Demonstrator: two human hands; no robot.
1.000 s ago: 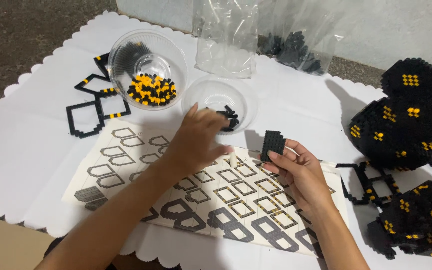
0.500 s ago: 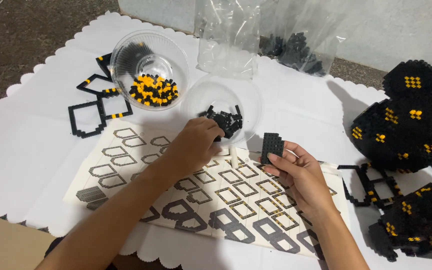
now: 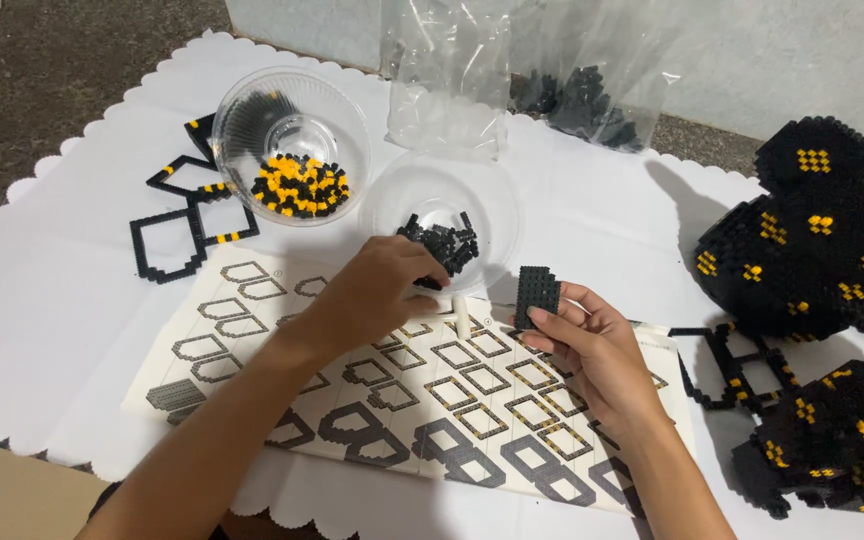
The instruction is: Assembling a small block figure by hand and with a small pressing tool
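My left hand hovers over the printed pattern sheet, just in front of a clear bowl of small black bricks. Its fingers are curled tight, and the back of the hand hides whatever lies between the fingertips. My right hand holds a small flat panel of black bricks upright between thumb and fingers, right of the bowl. A short white stick lies on the sheet between the two hands.
A second clear bowl holds yellow and black bricks. Black brick outlines lie at the left. Large black and yellow brick builds stand at the right, and clear plastic bags at the back. The white scalloped cloth covers the table.
My left hand reached into the bowl of black bricks, then drew back toward the sheet with fingers curled. The right hand and its panel have barely moved.
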